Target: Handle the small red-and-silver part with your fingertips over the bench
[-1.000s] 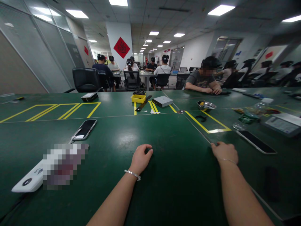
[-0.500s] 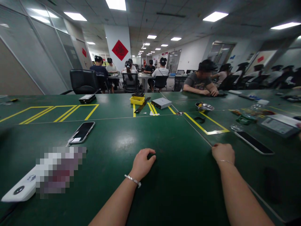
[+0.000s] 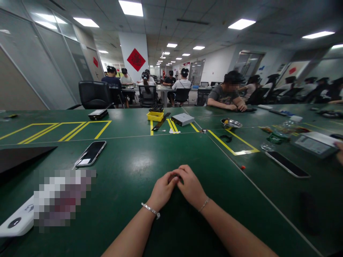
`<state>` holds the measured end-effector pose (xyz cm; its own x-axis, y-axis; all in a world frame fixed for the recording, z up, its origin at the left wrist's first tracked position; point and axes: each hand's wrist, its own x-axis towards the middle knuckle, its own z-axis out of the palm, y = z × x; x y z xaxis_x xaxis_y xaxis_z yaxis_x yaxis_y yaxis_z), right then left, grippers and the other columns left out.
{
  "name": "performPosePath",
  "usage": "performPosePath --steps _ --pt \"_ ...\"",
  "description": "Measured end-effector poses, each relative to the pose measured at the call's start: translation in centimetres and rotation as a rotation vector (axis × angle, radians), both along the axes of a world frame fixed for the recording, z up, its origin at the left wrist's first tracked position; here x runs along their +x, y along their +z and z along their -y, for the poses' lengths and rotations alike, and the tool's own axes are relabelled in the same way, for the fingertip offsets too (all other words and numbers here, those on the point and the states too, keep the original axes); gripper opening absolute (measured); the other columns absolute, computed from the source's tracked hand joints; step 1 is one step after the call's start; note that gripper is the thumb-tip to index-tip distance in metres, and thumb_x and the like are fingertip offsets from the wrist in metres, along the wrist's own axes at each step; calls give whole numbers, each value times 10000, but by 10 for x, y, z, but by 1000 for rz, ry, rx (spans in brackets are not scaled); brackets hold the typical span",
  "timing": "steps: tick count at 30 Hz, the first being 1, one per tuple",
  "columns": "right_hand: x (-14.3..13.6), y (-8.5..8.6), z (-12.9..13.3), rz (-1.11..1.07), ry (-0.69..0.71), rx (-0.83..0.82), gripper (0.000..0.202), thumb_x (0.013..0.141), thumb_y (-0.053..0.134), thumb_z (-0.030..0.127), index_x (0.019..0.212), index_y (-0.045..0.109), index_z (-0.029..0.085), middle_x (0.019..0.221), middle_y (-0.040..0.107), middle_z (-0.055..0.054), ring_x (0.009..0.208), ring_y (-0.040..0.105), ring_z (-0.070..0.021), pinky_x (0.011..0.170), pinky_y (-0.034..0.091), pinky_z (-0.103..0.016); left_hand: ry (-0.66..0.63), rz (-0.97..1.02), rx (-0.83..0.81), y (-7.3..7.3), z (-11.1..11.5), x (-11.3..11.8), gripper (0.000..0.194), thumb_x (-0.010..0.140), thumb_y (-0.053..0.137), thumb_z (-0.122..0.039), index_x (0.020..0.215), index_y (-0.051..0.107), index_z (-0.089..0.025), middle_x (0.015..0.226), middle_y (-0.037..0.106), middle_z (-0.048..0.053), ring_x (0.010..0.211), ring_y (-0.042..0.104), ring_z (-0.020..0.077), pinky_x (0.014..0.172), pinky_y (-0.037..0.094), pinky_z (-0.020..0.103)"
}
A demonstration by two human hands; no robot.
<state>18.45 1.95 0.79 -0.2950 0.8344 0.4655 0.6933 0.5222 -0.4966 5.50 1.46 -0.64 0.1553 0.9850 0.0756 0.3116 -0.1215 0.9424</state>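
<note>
Your left grip (image 3: 162,190) and right grip (image 3: 191,187) meet at the fingertips; cannot tell if open or holding | small orange piece (image 3: 243,167): bench (image 3: 214,221), right of both, apart | far: black cables (image 3: 156,107) at yellow tray (image 3: 155,117); metal bowl (image 3: 235,124) holds something yellow (image 3: 226,121)

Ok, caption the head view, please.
Left hand and right hand meeting at the fingers over a green table, a phone to the left.

Green tabletop (image 3: 125,192); on it phones (image 3: 91,153), yellow tray (image 3: 155,116), metal bowl (image 3: 235,124), plastic bottle (image 3: 280,135), grey box (image 3: 182,119), yellow tape (image 3: 226,144).
</note>
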Motion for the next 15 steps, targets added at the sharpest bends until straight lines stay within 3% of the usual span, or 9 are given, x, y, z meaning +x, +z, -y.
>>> performPosePath --steps 3,5,7,10,13,15 --pt "-10 0 4 59 110 21 342 708 432 119 1028 514 210 958 500 -62 903 471 -160 812 412 -306 18 28 14 -2 -3 -1 225 734 428 -325 840 571 -187 815 627 28 755 565 144 706 417 261" --pt "7 3 -4 114 91 56 377 717 452 183 1091 473 223 1025 494 -63 959 452 -174 847 389 -333 36 87 -25 -2 -4 -2 231 733 426 -335 842 556 -177 805 627 30 711 569 134 678 426 259" --pt "41 5 -19 177 -79 84 382 731 443 247 1112 459 215 1075 484 -74 1007 428 -198 876 356 -375 58 153 -79 -2 -5 -3 259 735 421 -357 865 536 -164 786 630 34 665 568 122 652 432 255" --pt "115 -3 -43 312 -502 42 398 742 411 288 1115 467 163 1141 444 -127 1080 367 -258 891 305 -435 99 194 -113 -1 -5 -3 287 732 430 -371 893 524 -153 735 628 33 643 561 113 646 434 253" --pt "188 -21 -57 411 -827 -133 481 740 388 341 1173 418 134 1194 394 -167 1123 316 -317 871 283 -481 94 209 -132 -1 -4 -2 325 723 460 -365 967 508 -157 750 635 38 659 569 116 665 438 262" --pt "219 -32 -59 406 -917 -252 477 754 341 346 1173 426 135 1162 424 -180 1096 360 -311 843 309 -466 85 237 -139 -2 -4 -1 328 715 481 -358 975 504 -159 801 642 53 704 579 122 689 439 266"
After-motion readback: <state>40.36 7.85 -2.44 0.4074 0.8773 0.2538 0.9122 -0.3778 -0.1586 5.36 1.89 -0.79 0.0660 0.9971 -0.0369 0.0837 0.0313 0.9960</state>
